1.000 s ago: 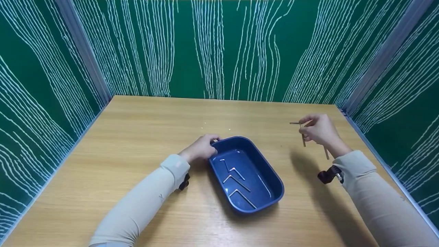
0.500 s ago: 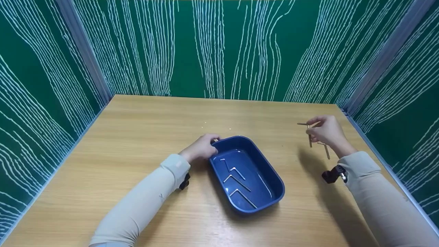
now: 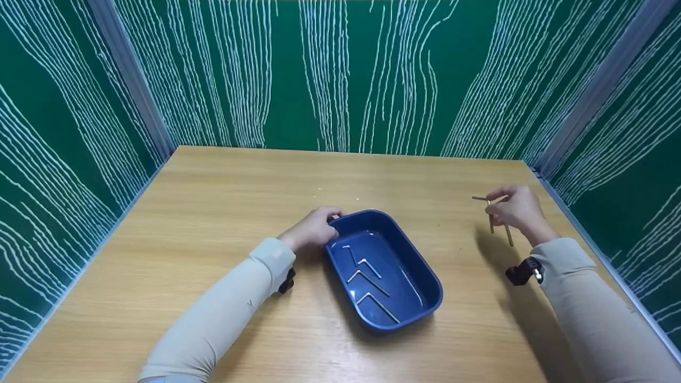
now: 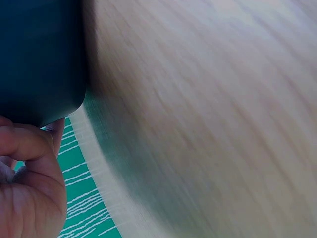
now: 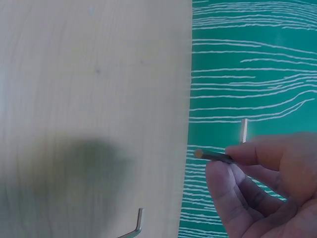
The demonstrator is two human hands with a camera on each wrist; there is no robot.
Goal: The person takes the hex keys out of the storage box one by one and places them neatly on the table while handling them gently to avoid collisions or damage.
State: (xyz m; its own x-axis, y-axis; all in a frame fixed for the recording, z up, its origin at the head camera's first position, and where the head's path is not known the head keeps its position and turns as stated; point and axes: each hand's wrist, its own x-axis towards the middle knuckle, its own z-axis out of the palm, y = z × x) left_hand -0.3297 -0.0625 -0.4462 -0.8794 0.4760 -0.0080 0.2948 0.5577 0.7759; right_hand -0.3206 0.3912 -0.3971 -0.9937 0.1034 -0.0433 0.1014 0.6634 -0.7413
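Observation:
My left hand point(image 3: 313, 230) grips the far-left rim of a deep blue plastic tray point(image 3: 403, 276), thumb inside. In the left wrist view its curled fingers point(image 4: 29, 144) meet the tray's dark outer wall point(image 4: 39, 59). Several L-shaped hex keys point(image 3: 374, 284) lie in a slanting row on the tray floor. Over the right of the table, my right hand point(image 3: 518, 208) pinches another hex key point(image 3: 491, 219) between thumb and index finger, long arm hanging down. The right wrist view shows that key end-on point(image 5: 213, 155). Below this hand a further hex key point(image 5: 138, 223) lies on the table.
The wooden table point(image 3: 239, 186) is ringed by green panels point(image 3: 287, 106) with white wavy lines. Tiny pale specks point(image 3: 357, 199) dot the wood behind the tray. A dark wrist camera point(image 3: 518, 274) sticks out beneath the right sleeve.
My right hand has moved right and slightly nearer, carrying the pinched hex key, and now overlaps the key lying on the table. Left hand and tray have stayed in place.

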